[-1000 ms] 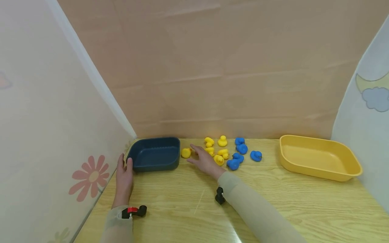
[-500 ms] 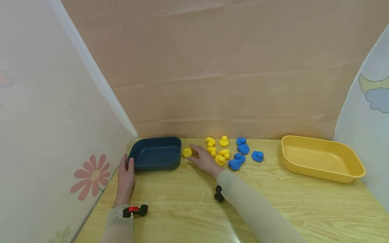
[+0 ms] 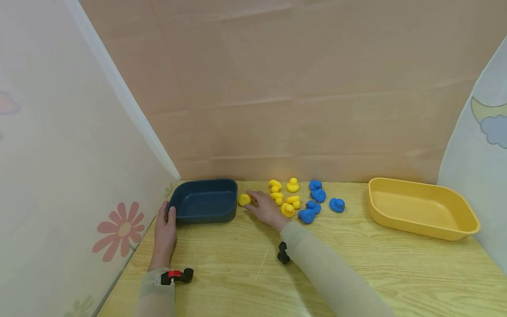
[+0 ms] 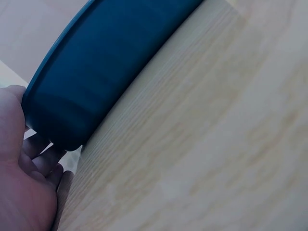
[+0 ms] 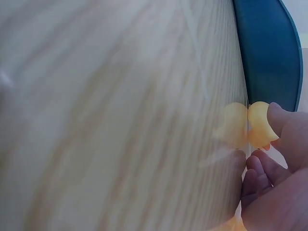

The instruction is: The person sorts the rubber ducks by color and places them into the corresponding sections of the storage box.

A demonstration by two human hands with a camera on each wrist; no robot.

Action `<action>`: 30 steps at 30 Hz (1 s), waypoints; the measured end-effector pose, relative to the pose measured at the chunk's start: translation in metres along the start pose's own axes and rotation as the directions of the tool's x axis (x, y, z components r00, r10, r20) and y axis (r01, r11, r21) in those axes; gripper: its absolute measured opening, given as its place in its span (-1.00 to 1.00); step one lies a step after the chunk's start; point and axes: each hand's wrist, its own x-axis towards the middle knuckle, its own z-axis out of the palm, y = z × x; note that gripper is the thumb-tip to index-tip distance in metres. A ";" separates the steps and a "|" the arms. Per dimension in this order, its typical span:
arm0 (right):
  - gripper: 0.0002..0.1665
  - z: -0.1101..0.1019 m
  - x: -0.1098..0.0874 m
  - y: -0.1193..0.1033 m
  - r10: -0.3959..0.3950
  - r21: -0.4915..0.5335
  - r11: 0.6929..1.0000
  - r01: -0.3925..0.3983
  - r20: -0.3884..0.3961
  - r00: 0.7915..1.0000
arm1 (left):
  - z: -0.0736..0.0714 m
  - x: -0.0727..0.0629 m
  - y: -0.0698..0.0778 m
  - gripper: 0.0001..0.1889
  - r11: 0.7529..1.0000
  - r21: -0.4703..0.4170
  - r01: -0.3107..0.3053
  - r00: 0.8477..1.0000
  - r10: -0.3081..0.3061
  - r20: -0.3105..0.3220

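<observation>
My left hand (image 3: 165, 226) grips the near left corner of a dark blue tray (image 3: 210, 219). Its thumb lies at the rim and its fingers run along the outer side; the left wrist view shows them partly behind the tray wall (image 4: 91, 72). Just right of that tray sits a yellow rubber duck (image 3: 244, 200). My right hand (image 3: 264, 209) reaches to this duck, thumb and fingers spread about it. In the right wrist view the thumb overlaps the duck (image 5: 261, 124), while the other fingers bend a little short of it.
Several yellow rubber ducks (image 3: 293, 185) lie behind and right of my right hand. Several blue rubber ducks (image 3: 318, 195) lie further right. A yellow tray (image 3: 424, 229) stands at the far right of the wooden table (image 3: 222, 273). Walls border the back and both sides.
The fingers of my right hand have bent slightly closer to the yellow duck. My left hand stays at the dark blue tray. The head view has shifted slightly.
</observation>
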 end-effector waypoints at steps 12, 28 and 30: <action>-0.58 0.002 0.001 0.002 0.041 0.020 0.999 -0.040 -0.043 0.998 | 0.003 0.000 -0.001 -0.17 1.000 0.003 -0.001 1.000 0.001 -0.008; -0.55 0.001 -0.012 -0.006 0.094 0.095 0.992 -0.084 -0.108 0.990 | 0.002 0.001 -0.001 -0.21 1.000 0.011 -0.020 1.000 0.020 -0.016; -0.56 -0.001 -0.016 -0.007 0.098 0.107 0.991 -0.084 -0.136 0.986 | 0.002 0.000 0.001 -0.24 1.000 0.020 -0.022 0.999 0.022 -0.027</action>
